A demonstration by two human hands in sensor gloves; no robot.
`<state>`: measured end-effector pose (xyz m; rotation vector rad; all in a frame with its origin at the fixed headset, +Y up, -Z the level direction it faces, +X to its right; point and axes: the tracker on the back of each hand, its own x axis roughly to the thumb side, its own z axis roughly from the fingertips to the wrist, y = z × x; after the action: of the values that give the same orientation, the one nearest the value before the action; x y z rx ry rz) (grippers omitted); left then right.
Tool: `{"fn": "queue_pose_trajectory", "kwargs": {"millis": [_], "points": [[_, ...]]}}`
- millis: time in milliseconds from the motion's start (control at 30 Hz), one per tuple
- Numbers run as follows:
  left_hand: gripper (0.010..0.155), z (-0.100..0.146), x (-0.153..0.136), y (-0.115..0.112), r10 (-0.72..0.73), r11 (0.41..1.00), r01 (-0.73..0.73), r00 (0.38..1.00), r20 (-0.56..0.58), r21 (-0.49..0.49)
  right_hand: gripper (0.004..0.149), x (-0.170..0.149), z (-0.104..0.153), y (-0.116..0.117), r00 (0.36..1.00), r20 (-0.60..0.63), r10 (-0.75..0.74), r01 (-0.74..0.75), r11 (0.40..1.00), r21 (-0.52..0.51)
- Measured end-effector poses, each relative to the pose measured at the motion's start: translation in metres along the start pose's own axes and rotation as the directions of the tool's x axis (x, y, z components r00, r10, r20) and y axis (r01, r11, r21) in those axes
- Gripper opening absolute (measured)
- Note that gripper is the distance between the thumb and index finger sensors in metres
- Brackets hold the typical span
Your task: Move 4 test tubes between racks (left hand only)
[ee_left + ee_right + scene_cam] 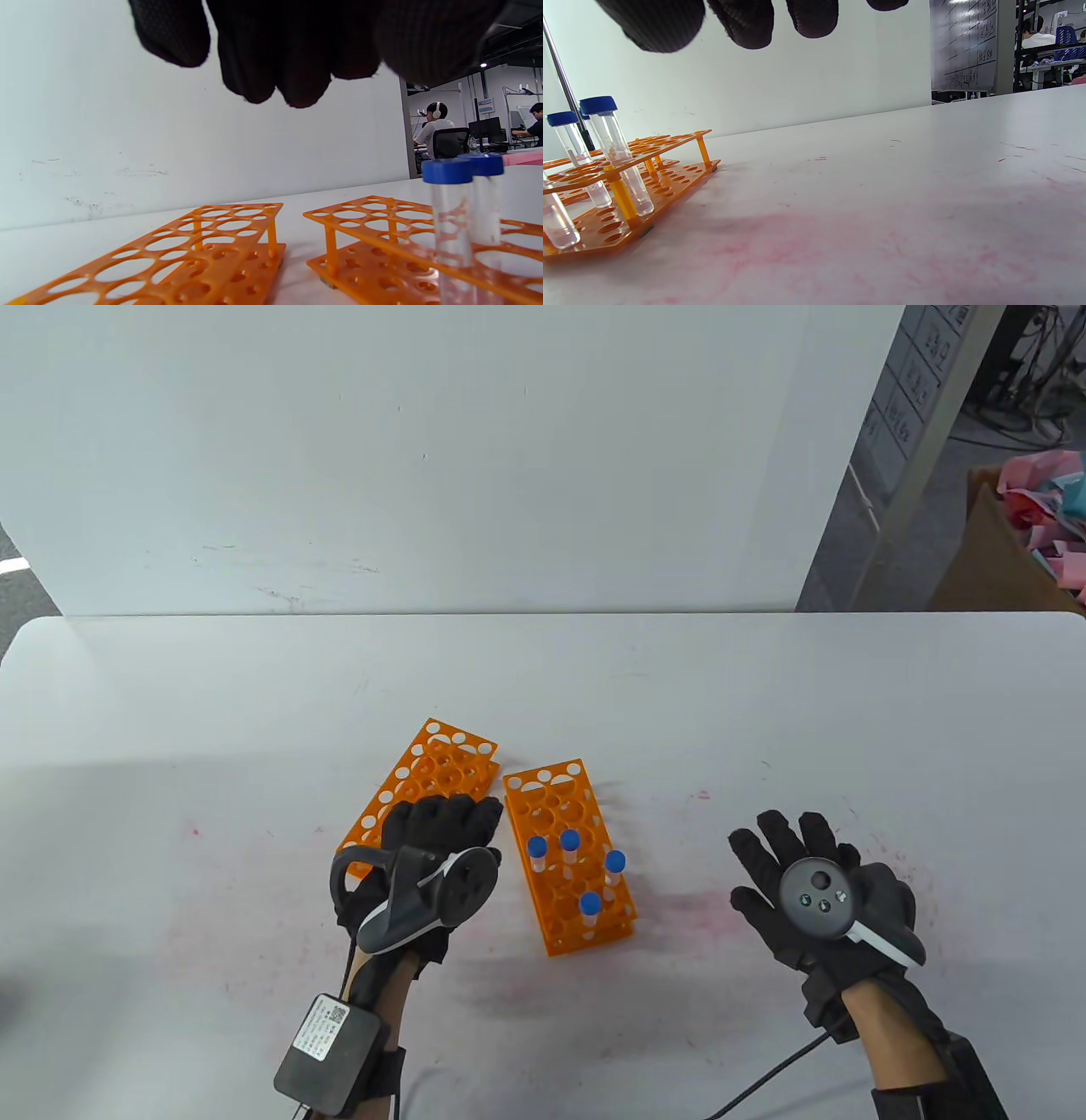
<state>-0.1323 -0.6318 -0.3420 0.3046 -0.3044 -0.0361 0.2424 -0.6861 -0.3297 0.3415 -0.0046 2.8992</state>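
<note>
Two orange racks stand side by side on the white table. The left rack [434, 777] holds no tubes; it also shows in the left wrist view [178, 258]. The right rack [564, 848] holds several clear test tubes with blue caps [569, 843]; a tube shows close in the left wrist view [450, 224] and in the right wrist view [613, 140]. My left hand [441, 836] hovers over the near end of the left rack, fingers curled, holding nothing. My right hand [797, 865] rests flat on the table, fingers spread, to the right of the racks.
A white wall panel [424, 458] stands behind the table's far edge. Pink stains [704, 908] mark the table surface near the right rack. A cardboard box with coloured scraps [1031, 534] sits beyond the table at the far right.
</note>
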Motion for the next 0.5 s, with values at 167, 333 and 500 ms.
{"fn": "queue_pose_trajectory", "kwargs": {"millis": [167,333,500], "points": [[0.058,-0.013,0.013,0.0,0.004,1.0,-0.003,1.0,0.015,-0.028,0.063,0.0,0.001,-0.002,1.0,0.006,-0.011,0.011,1.0,0.0],[0.057,-0.023,0.023,-0.004,0.024,0.997,-0.022,0.999,0.026,-0.073,0.063,0.003,0.002,-0.003,1.0,0.018,0.002,-0.002,1.0,-0.007],[0.057,-0.027,0.032,-0.013,0.024,0.995,-0.02,0.999,0.043,-0.094,0.063,0.002,0.001,-0.004,1.0,0.02,0.003,-0.003,1.0,-0.008]]}}
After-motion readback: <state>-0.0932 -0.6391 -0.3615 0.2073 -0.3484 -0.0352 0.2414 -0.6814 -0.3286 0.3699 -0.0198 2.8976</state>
